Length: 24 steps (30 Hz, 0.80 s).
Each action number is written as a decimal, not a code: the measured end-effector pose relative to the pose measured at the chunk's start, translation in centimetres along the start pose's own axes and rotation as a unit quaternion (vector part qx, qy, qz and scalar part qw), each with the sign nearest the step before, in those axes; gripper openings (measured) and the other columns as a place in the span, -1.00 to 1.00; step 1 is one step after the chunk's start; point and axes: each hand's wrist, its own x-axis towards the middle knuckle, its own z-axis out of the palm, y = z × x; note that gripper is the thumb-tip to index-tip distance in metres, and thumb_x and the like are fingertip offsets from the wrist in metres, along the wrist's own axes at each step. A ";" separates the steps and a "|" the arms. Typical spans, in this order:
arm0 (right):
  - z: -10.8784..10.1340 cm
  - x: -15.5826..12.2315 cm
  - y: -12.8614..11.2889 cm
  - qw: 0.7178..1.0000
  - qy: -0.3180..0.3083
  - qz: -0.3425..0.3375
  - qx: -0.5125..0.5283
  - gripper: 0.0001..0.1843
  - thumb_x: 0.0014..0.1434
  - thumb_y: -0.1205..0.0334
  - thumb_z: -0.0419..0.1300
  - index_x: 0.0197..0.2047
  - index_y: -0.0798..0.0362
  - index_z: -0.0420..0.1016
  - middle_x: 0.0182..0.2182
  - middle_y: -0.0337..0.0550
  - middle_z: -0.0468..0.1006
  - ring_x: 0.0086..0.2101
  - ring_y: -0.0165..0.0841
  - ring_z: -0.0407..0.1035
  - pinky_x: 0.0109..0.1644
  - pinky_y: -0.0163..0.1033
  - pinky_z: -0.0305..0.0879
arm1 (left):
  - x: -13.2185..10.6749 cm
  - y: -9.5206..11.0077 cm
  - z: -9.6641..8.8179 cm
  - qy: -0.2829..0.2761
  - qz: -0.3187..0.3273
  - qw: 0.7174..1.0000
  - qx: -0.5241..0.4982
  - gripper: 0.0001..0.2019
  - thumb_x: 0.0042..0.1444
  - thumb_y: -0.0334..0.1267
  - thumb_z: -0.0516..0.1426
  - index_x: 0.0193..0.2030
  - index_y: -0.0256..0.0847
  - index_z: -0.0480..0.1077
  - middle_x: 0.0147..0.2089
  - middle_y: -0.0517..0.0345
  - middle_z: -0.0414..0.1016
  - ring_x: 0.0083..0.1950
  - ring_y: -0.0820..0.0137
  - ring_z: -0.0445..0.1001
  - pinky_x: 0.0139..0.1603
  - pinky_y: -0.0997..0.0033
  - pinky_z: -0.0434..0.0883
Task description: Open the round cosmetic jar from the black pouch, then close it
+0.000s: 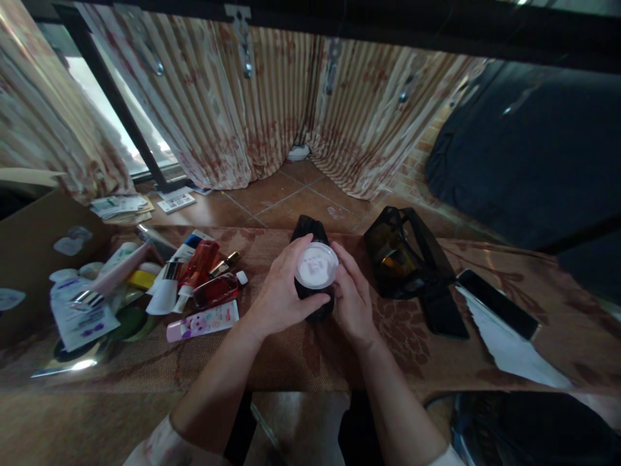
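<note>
A round tub with a clear lid and a pale label (316, 266) is held up in the middle of the head view. My left hand (279, 294) grips its left side, with the thumb along the near edge. My right hand (354, 298) is closed against its right side, fingers curled at the rim. Behind and under the tub shows a black thing like a soft pouch (310, 226), mostly hidden by the hands. Left of my left hand lie a pink tube with a cartoon print (204, 321) and a bottle of red liquid with a white cap (219, 289).
More bottles and tubes crowd the left, by a cardboard box (33, 259). At right stand a dark mesh bag (405, 252), a phone (499, 304) and white paper (519, 349). A patterned cloth (301, 369) covers the table. Curtains (262, 110) hang behind.
</note>
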 end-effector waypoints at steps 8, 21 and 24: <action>0.3 0.2 -1.2 0.997 -0.007 -0.023 -0.069 -0.59 0.34 0.00 0.08 0.18 -0.09 0.44 0.08 -0.10 0.55 0.09 -0.21 0.43 0.22 0.03 0.30 | 0.4 -0.1 0.1 0.102 -0.063 0.987 -0.111 -0.31 0.01 -0.15 0.32 0.28 -0.18 0.20 0.26 -0.10 0.35 0.27 0.12 0.36 0.30 0.06 0.28; 0.7 -0.2 -0.4 0.987 -0.081 0.050 -0.127 -0.54 0.03 0.11 0.35 0.02 0.00 0.49 -0.35 -0.23 0.58 -0.34 -0.34 0.48 -0.20 -0.20 0.43 | 0.8 0.3 -0.2 0.144 -0.124 0.941 -0.281 -0.54 0.10 0.00 0.24 0.09 -0.17 0.36 0.09 0.01 0.51 0.14 0.20 0.47 0.21 0.18 0.37; 0.6 -0.3 -0.1 0.989 -0.056 0.087 -0.104 -0.67 0.07 0.13 0.28 -0.08 0.04 0.52 -0.49 -0.28 0.55 -0.51 -0.40 0.40 -0.43 -0.30 0.32 | 0.8 0.1 0.1 0.145 -0.132 0.938 -0.288 -0.53 0.07 0.00 0.26 0.07 -0.16 0.38 0.08 0.02 0.52 0.13 0.19 0.47 0.22 0.17 0.37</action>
